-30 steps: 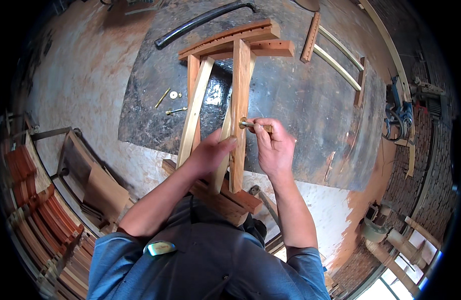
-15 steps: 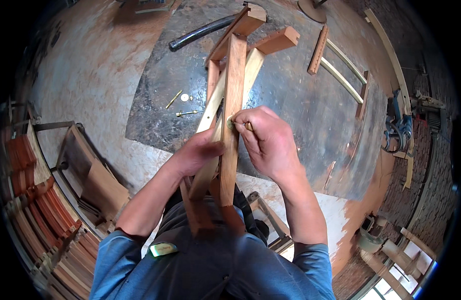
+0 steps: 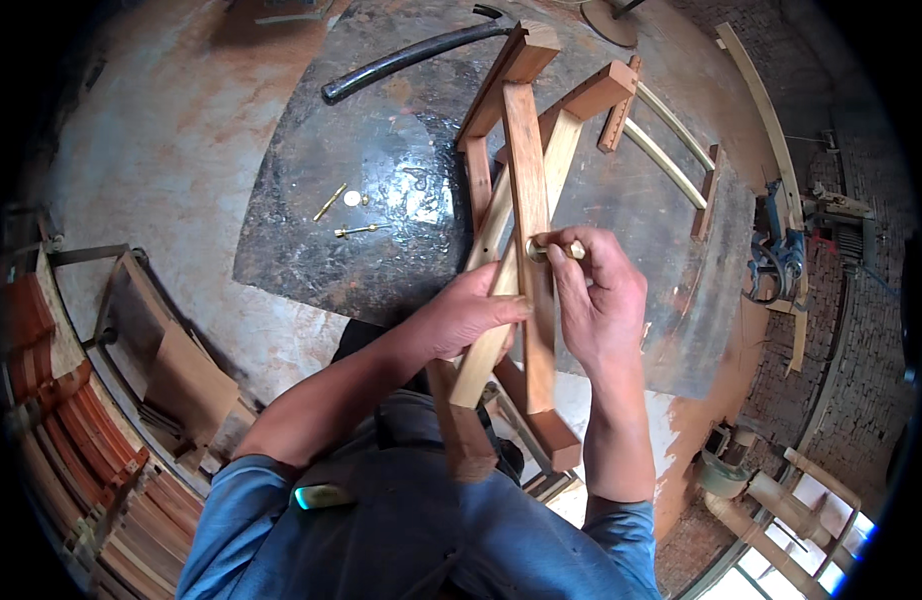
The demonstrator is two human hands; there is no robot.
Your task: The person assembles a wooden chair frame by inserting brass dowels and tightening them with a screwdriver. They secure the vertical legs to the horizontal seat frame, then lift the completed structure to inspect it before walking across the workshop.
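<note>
A crossed wooden frame (image 3: pixel 524 165) with reddish-brown and pale legs stands tilted before me, its near ends close to my lap. My left hand (image 3: pixel 466 315) is wrapped round the crossing legs below the middle, thumb over the pale one (image 3: pixel 469 380). With thumb and fingers, my right hand (image 3: pixel 606 295) pinches a brass bolt (image 3: pixel 576 249) against the right face of the brown leg. A round brass washer (image 3: pixel 535 250) sits at that spot, partly behind the fingertips. The bolt's inner end is hidden.
On the dark sheet (image 3: pixel 291 250) lie a brass rod (image 3: pixel 330 202), a pale disc (image 3: pixel 352 198) and a brass bolt (image 3: pixel 358 231). Beyond is a black tube (image 3: pixel 411 62). A slatted wooden frame (image 3: pixel 671 165) lies at right; stacked wood (image 3: pixel 76 430) stands at left; blue clamps (image 3: pixel 781 250) far right.
The wooden frame and both hands have shifted to the right, and the frame leans differently. The brass bolt in my right fingers now shows more plainly.
</note>
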